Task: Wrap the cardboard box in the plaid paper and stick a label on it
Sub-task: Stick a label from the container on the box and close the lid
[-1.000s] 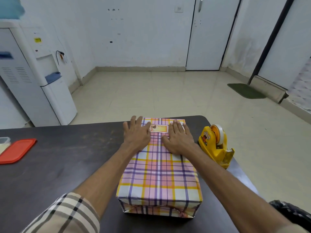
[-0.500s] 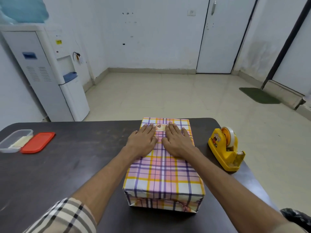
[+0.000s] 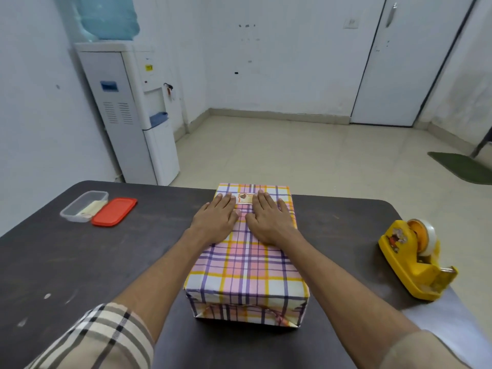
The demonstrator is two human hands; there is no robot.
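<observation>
Both hands lay flat, palms down, on the far half of the wrapped box (image 3: pixel 246 265), gripping nothing: left hand (image 3: pixel 214 221) w/ fingers spread toward the far edge, right hand (image 3: pixel 269 219) same, thumbs nearly meeting over the centre line. The label (image 3: pixel 245 198) sat btwn the two sets of fingertips, near the far end of the top face, so it lay straight ahead of both hands, roughly equidistant; neither hand was clearly nearer. Box's long axis ran away from the person, near end close to the body, far end at the far edge of the dark surface (image 3: pixel 80 262). Plaid paper looked tight over the top, pink/yellow/purple checks lining up; near end showed folded triangular flaps, a bit creased at the lower right corner, tape not clearly visible there. Label looked small, pale w/ orange border and a dark picture at its left; text too small to read. Judging by this, wrap and label both seemed done, and the hands were prob. just pressing the label area down. Yellow tape dispenser (image 3: pixel 415 259) stood well apart to the right; clear tub (image 3: pixel 83 206) and red lid (image 3: pixel 114 211) far left, touching each other.
</observation>
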